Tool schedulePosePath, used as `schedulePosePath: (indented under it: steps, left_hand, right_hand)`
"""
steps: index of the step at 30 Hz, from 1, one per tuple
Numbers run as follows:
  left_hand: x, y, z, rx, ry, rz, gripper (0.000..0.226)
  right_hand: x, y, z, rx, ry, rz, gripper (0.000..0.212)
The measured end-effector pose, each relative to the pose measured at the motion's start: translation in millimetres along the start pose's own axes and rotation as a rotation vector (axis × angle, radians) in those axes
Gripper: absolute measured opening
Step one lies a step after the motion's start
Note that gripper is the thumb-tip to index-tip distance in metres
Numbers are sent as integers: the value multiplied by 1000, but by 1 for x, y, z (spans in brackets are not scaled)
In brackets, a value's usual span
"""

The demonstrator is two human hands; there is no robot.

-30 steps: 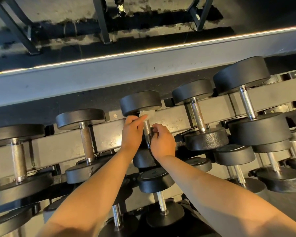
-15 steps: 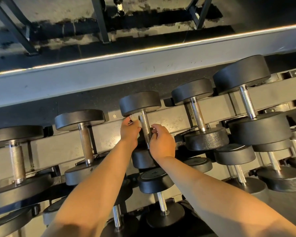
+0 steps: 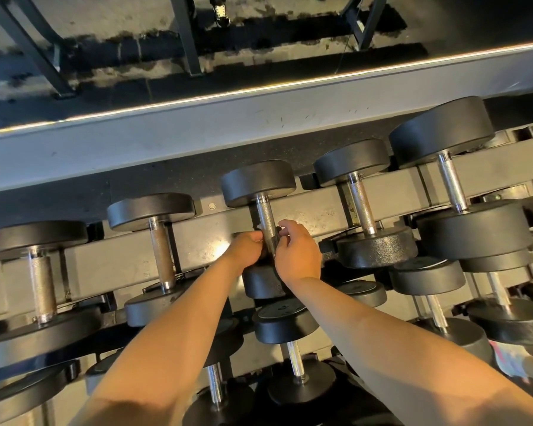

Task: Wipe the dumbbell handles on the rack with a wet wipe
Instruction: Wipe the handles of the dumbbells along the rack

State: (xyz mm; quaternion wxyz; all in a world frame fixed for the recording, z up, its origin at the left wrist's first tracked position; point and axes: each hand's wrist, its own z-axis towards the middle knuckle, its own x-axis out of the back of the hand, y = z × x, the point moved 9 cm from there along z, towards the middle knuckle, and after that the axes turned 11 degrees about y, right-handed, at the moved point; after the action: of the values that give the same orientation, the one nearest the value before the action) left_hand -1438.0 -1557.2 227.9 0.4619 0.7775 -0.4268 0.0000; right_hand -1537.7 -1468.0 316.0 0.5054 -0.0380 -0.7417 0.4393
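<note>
Leftmost on the rack [image 3: 111, 259], two dumbbells with dull, rusty handles lie untouched. Next, the left hand [image 3: 246, 249] curls its fingers against the near part of the middle dumbbell's handle [image 3: 266, 221]; I cannot tell whether the wet wipe [image 3: 260, 226], a pale scrap peeking out, is clamped there. Just right of the handle, the right hand [image 3: 296, 253] curls its fingers round the same bar, probably steadying it for the rub. Further right, the chrome handle [image 3: 361, 204] waits nearby; black heads crowd close, leaving little room for knuckles.
</note>
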Motion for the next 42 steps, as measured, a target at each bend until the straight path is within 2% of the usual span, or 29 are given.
schedulePosePath:
  steps: [3, 5, 7, 11, 15, 18, 21, 24, 27, 30, 33, 35, 37, 40, 42]
  left_hand:
    - [17, 7, 0, 26, 154, -333, 31]
    - [24, 13, -2, 18, 241, -356, 30]
    - [18, 12, -3, 11, 230, -203, 23]
    - [-1, -3, -10, 64, 59, 82, 31]
    - [-3, -2, -15, 65, -38, 202, 31]
    - [4, 1, -19, 57, -30, 292, 25]
    - [19, 0, -21, 20, 99, 111, 17]
    - [30, 13, -30, -128, 248, -113, 17]
    - [24, 39, -35, -309, 285, -134, 23]
    - [13, 54, -39, -406, 225, 28, 22]
    - [0, 48, -35, -364, 43, 228, 24]
    - [-1, 43, -31, -320, -20, 280, 15]
    - [6, 56, -28, -367, 43, 203, 13]
    - [32, 83, -26, -435, 327, 160, 29]
    - [35, 92, -24, -451, 392, 205, 38]
  right_hand:
    - [-1, 2, 0, -3, 5, -1, 31]
    - [-1, 2, 0, 4, 9, -6, 31]
    - [-1, 2, 0, 5, 7, -12, 30]
    - [0, 0, 0, 4, 9, -2, 30]
    - [1, 0, 0, 3, 5, -7, 32]
    - [2, -1, 0, 11, 4, -9, 33]
    - [2, 2, 1, -3, 7, 17, 33]
    - [3, 8, 3, -63, 30, 117, 32]
    - [6, 16, 4, -138, 78, 237, 33]
    - [7, 22, 5, -178, 100, 320, 34]
    - [8, 22, 5, -171, 96, 324, 33]
    - [8, 22, 5, -159, 85, 308, 32]
    - [7, 22, 6, -154, 77, 307, 32]
    - [5, 25, 7, -170, 85, 331, 32]
    - [5, 26, 7, -180, 91, 335, 30]
